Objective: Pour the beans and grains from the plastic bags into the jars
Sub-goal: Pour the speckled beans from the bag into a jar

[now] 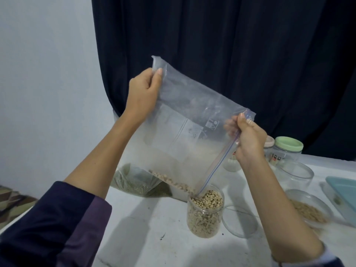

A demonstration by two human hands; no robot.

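Behind the jar (205, 214), a green-grain bag (134, 182) slumps.

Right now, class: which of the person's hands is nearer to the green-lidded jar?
Right. The right hand pinches the bag's zip edge just beside the green-lidded jar; the left hand holds the bag's far upper corner.

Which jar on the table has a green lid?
The closed jar at the far right, behind the open empty jar. A pink-lidded jar stands beside it; the bean jar is lidless.

Both hands (143, 93) raised, pinching.
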